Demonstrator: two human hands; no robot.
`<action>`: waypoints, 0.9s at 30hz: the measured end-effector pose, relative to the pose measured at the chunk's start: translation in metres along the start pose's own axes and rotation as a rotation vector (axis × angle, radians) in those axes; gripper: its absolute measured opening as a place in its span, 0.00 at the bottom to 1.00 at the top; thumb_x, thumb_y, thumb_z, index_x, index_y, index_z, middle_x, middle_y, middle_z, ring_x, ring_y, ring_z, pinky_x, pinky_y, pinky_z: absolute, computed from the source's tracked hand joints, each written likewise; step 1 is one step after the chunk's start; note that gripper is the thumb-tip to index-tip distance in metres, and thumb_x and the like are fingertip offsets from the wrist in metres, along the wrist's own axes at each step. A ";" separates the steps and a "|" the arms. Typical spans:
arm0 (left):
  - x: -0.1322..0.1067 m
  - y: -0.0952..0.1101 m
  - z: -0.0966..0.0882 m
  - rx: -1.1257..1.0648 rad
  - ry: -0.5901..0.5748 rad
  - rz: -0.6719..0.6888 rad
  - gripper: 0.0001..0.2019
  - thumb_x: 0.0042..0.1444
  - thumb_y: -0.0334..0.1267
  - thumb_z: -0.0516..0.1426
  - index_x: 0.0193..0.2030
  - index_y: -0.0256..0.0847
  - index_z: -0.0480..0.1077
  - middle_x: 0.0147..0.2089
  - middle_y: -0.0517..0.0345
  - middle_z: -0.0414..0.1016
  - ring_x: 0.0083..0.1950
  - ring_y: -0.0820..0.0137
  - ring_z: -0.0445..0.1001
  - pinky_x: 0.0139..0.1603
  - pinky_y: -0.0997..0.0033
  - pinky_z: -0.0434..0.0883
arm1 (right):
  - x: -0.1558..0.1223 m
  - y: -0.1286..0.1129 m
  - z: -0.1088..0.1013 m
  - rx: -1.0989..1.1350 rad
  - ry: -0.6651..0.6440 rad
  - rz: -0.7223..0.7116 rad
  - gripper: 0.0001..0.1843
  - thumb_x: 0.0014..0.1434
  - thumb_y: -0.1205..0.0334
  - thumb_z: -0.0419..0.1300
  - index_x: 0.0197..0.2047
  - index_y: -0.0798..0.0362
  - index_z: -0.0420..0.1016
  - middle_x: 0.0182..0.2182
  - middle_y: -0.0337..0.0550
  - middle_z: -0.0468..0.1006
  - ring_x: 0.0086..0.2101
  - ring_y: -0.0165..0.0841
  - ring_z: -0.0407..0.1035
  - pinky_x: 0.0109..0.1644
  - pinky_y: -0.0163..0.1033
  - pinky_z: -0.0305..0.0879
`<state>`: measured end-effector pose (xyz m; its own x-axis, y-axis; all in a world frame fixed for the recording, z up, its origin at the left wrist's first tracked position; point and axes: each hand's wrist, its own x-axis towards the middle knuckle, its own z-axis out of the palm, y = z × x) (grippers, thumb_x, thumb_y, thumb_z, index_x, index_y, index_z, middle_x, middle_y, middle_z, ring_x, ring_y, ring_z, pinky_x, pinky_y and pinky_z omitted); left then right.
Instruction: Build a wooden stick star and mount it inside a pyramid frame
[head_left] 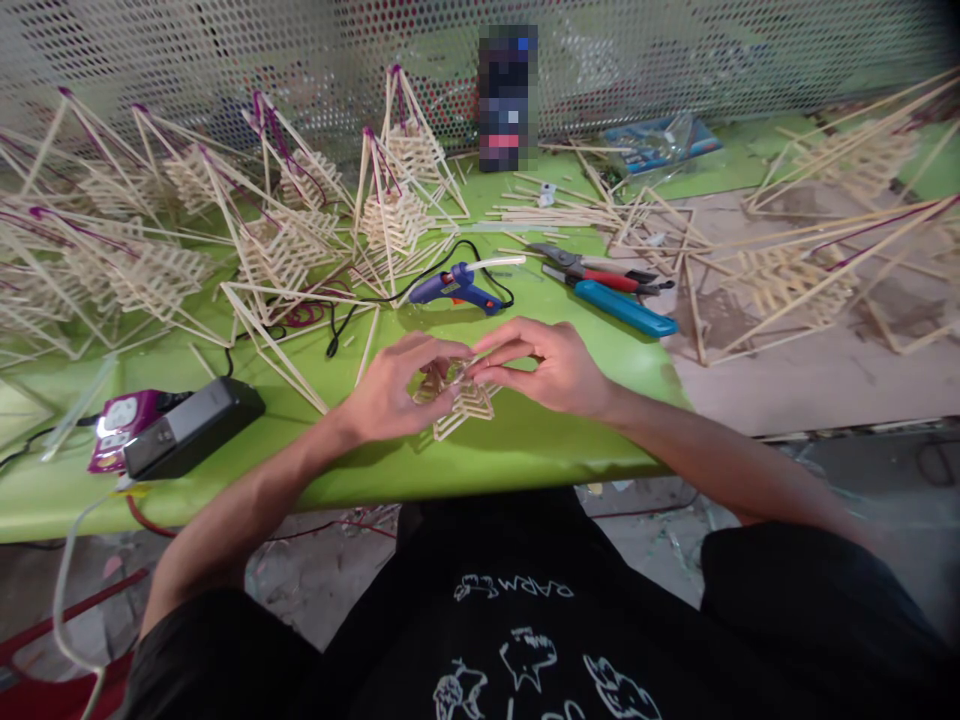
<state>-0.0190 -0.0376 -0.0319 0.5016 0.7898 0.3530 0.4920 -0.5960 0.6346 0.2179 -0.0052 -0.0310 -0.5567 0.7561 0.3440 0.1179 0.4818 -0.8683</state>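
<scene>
The left hand (397,385) curls round the small stick stack (471,402), mid-frame; the right hand (551,368) pinches its top. Some layers are on, but no purple string (259,100) shows, unlike the pointy frames (394,220), upper left.

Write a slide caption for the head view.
Left hand and right hand hold a small stick structure at a green table, near a blue glue gun.

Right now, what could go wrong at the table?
The small stick lattice between left hand and right hand might crack if squeezed. The glue gun lies just beyond, so reaching could bump it; heat can't be seen. The white cable hanging off the table might get tugged.
</scene>
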 end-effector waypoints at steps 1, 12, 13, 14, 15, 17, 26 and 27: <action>0.000 0.000 0.000 0.003 -0.003 -0.001 0.18 0.58 0.34 0.61 0.56 0.40 0.72 0.41 0.55 0.79 0.38 0.70 0.75 0.42 0.65 0.76 | 0.000 0.000 0.001 0.000 0.015 0.011 0.14 0.57 0.58 0.72 0.45 0.52 0.80 0.35 0.39 0.87 0.38 0.35 0.83 0.42 0.35 0.80; 0.000 -0.002 -0.001 0.012 -0.001 0.003 0.21 0.57 0.34 0.61 0.59 0.38 0.72 0.39 0.55 0.78 0.38 0.70 0.74 0.42 0.65 0.74 | -0.004 0.009 0.006 -0.254 0.100 -0.219 0.08 0.62 0.60 0.69 0.45 0.47 0.83 0.37 0.38 0.87 0.35 0.32 0.82 0.40 0.35 0.77; 0.001 -0.002 -0.001 0.009 0.002 0.002 0.22 0.57 0.34 0.61 0.59 0.39 0.72 0.40 0.55 0.79 0.38 0.70 0.74 0.42 0.66 0.74 | -0.005 0.009 0.007 -0.280 0.105 -0.236 0.10 0.63 0.61 0.68 0.48 0.46 0.82 0.38 0.38 0.87 0.36 0.32 0.82 0.42 0.36 0.78; 0.001 -0.002 -0.001 0.007 0.001 0.002 0.22 0.57 0.34 0.61 0.60 0.39 0.72 0.40 0.55 0.78 0.38 0.69 0.74 0.42 0.65 0.75 | -0.006 0.009 0.008 -0.296 0.119 -0.242 0.12 0.63 0.61 0.68 0.50 0.46 0.81 0.37 0.37 0.87 0.36 0.33 0.82 0.44 0.37 0.78; 0.001 -0.002 -0.002 0.006 -0.002 0.005 0.22 0.57 0.34 0.61 0.60 0.40 0.72 0.39 0.56 0.78 0.38 0.69 0.75 0.43 0.65 0.75 | -0.007 0.009 0.009 -0.302 0.139 -0.237 0.14 0.63 0.61 0.68 0.52 0.46 0.79 0.37 0.37 0.87 0.37 0.33 0.83 0.45 0.38 0.79; 0.002 -0.001 -0.002 0.005 -0.014 0.010 0.21 0.58 0.34 0.61 0.59 0.40 0.73 0.38 0.56 0.78 0.39 0.69 0.75 0.44 0.64 0.75 | -0.008 0.008 0.010 -0.291 0.175 -0.205 0.16 0.62 0.60 0.69 0.53 0.47 0.77 0.36 0.37 0.87 0.38 0.34 0.83 0.45 0.38 0.79; 0.001 -0.003 -0.002 0.011 -0.005 0.005 0.19 0.58 0.35 0.61 0.57 0.39 0.73 0.38 0.56 0.78 0.38 0.69 0.74 0.42 0.65 0.74 | -0.008 0.008 0.007 -0.244 0.184 -0.197 0.10 0.59 0.58 0.71 0.45 0.46 0.83 0.37 0.37 0.87 0.35 0.34 0.83 0.40 0.36 0.80; 0.001 -0.003 -0.002 0.006 -0.001 0.002 0.19 0.58 0.35 0.61 0.56 0.39 0.74 0.38 0.56 0.78 0.37 0.70 0.74 0.41 0.66 0.74 | -0.008 0.007 0.007 -0.223 0.175 -0.181 0.10 0.59 0.57 0.71 0.45 0.46 0.84 0.37 0.37 0.87 0.36 0.34 0.83 0.40 0.36 0.80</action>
<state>-0.0215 -0.0349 -0.0318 0.5034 0.7883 0.3537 0.4949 -0.5986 0.6299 0.2173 -0.0104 -0.0425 -0.4376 0.7049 0.5582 0.2176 0.6854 -0.6949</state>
